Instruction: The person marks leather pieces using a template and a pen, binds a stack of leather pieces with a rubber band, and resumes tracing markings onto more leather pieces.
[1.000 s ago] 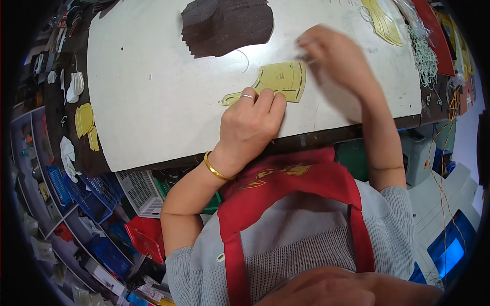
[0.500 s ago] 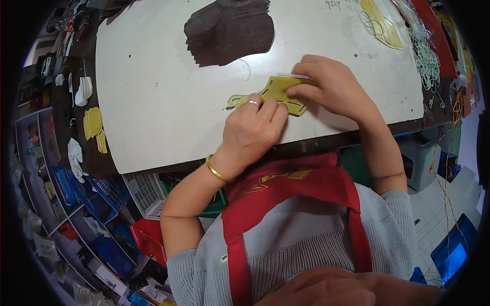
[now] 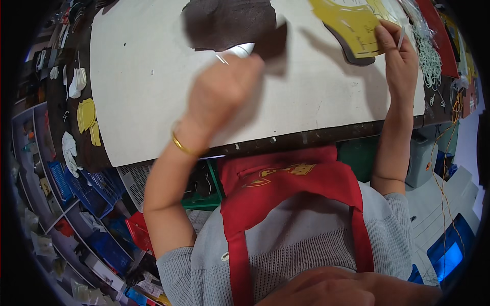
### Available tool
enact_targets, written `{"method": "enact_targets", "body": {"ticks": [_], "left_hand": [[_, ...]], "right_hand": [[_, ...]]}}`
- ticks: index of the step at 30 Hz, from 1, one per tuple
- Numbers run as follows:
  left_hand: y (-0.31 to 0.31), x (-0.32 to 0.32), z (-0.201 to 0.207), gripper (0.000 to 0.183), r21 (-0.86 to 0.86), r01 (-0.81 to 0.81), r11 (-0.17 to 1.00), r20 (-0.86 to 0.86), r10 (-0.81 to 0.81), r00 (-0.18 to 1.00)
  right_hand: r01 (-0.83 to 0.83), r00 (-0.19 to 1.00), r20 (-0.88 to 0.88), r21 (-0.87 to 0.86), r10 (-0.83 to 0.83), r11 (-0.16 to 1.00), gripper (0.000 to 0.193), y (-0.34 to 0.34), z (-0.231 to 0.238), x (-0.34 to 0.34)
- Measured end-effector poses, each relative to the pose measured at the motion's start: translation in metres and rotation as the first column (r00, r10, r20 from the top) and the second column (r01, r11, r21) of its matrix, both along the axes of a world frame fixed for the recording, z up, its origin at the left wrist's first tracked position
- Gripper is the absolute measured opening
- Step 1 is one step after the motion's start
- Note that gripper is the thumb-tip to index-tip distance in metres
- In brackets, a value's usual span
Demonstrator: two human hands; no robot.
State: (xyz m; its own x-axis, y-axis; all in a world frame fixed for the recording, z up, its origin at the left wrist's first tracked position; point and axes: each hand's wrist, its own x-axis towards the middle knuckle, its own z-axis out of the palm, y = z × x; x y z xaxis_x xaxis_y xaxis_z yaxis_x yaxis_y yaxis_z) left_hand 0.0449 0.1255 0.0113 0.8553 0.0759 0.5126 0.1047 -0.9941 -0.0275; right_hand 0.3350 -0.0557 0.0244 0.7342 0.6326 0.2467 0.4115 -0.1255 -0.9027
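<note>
Left hand (image 3: 222,97) grips a dark leather piece (image 3: 270,43); right hand (image 3: 400,56) pinches a pen (image 3: 401,36) on the yellow template (image 3: 352,23) — press the template flat, trace slowly

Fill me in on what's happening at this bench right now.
A person in a red apron works at a pale worktable. The left hand, blurred, is lifted over the table holding a dark brown cut piece. The right hand grips a slim pen-like tool and rests on a yellow pattern piece at the far edge.
</note>
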Motion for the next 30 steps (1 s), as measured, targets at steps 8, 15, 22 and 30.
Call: {"method": "enact_targets", "body": {"ticks": [8, 15, 22, 30], "left_hand": [[-0.077, -0.032, -0.006, 0.027, -0.344, 0.021, 0.939, 0.082, 0.008, 0.997], [-0.066, -0.031, -0.02, 0.028, -0.394, -0.121, 0.911, 0.1, 0.173, 0.98], [-0.062, -0.03, -0.019, 0.031, -0.376, -0.106, 0.92, 0.07, 0.142, 0.987], [-0.054, -0.023, -0.001, 0.038, -0.192, -0.104, 0.976, -0.19, 0.067, 0.979]], "right_hand": [[-0.488, 0.852, -0.342, -0.239, 0.397, 0.84, 0.02, 0.017, -0.002, -0.075], [-0.427, 0.903, -0.155, -0.419, 0.4, 0.802, 0.022, 0.02, -0.007, -0.1], [-0.356, 0.898, 0.064, -0.477, 0.436, 0.804, 0.022, 0.015, -0.012, -0.103], [-0.405, 0.906, -0.082, -0.461, 0.416, 0.79, 0.026, 0.01, -0.005, -0.08]]}}
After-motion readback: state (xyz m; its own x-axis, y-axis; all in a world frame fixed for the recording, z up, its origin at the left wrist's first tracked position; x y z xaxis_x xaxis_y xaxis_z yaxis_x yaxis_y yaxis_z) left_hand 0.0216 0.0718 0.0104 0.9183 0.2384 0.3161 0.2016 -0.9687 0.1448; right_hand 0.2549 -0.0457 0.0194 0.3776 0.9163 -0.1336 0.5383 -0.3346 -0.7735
